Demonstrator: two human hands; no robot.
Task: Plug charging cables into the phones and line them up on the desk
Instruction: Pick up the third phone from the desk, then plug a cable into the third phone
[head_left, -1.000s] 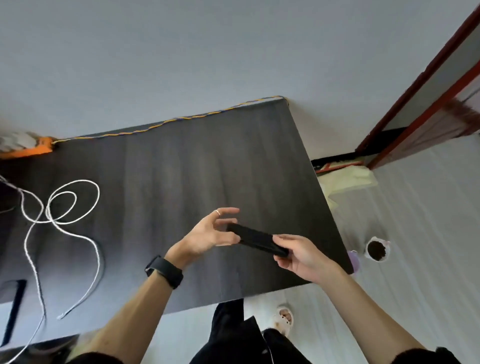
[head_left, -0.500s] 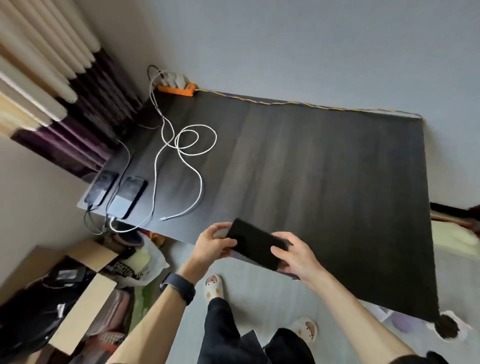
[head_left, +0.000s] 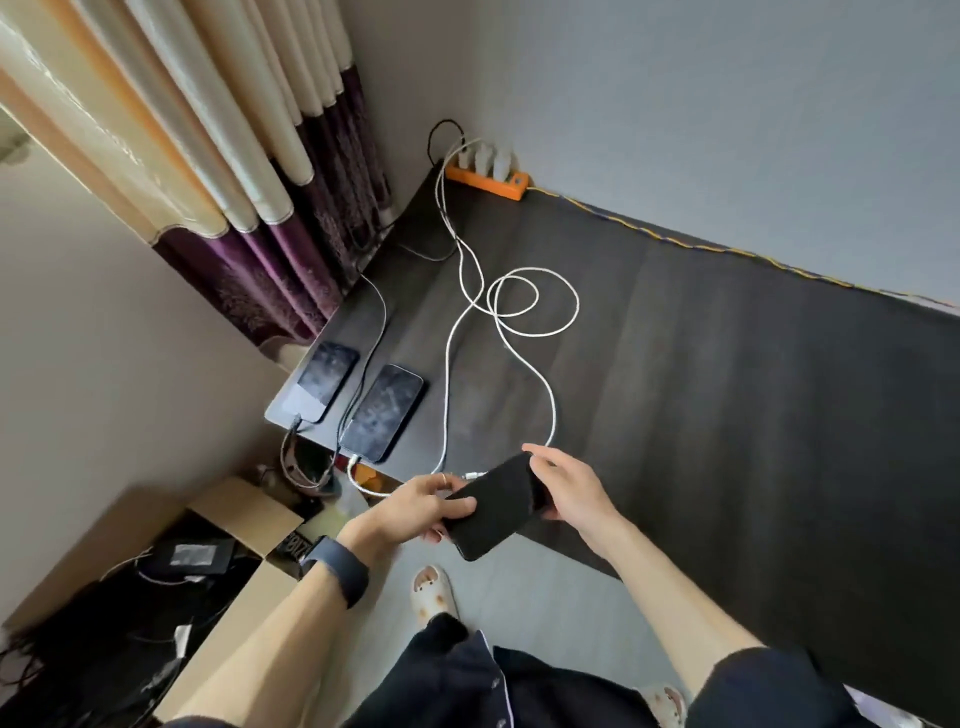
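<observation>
Both hands hold a black phone (head_left: 496, 506) over the near edge of the dark desk (head_left: 727, 364). My left hand (head_left: 421, 506) grips its lower left side; my right hand (head_left: 569, 488) grips its upper right end. A looped white charging cable (head_left: 535, 312) runs down the desk, and its plug end (head_left: 472, 474) lies right by the phone's top corner, next to my left fingers. Two other phones (head_left: 322, 382) (head_left: 383, 412) lie side by side at the desk's left corner, each with a cable at its near end.
An orange power strip (head_left: 488, 179) with white chargers sits at the desk's far left corner by the wall. Curtains (head_left: 234, 182) hang on the left. An open cardboard box (head_left: 171, 571) of dark items stands on the floor below the desk corner. My slippered foot (head_left: 434, 590) is underneath.
My view has swung left, bringing the two plugged phones and power strip into sight. Both hands carried the black phone left to the white cable's loose end.
</observation>
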